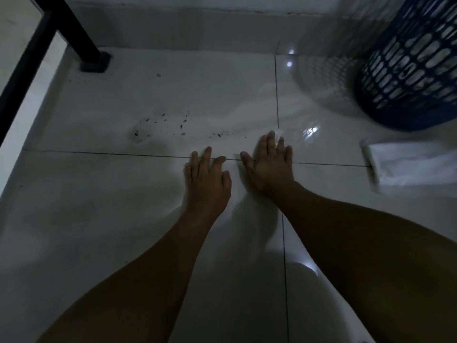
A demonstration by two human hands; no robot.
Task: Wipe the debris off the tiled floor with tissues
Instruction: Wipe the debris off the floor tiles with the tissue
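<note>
Small dark specks of debris [170, 126] lie scattered over the glossy white tiled floor [123, 219], just beyond my fingertips and to the left. My left hand [206, 179] and my right hand [268, 167] are both stretched out over the floor, side by side, fingers spread and straight, holding nothing. A white pack of tissues [405, 164] lies on the floor to the right of my right hand, apart from it.
A dark blue perforated plastic basket [410, 70] stands at the back right. A black metal furniture leg [81, 38] with its foot stands at the back left, with a white panel along the left edge. The wall's base runs across the back.
</note>
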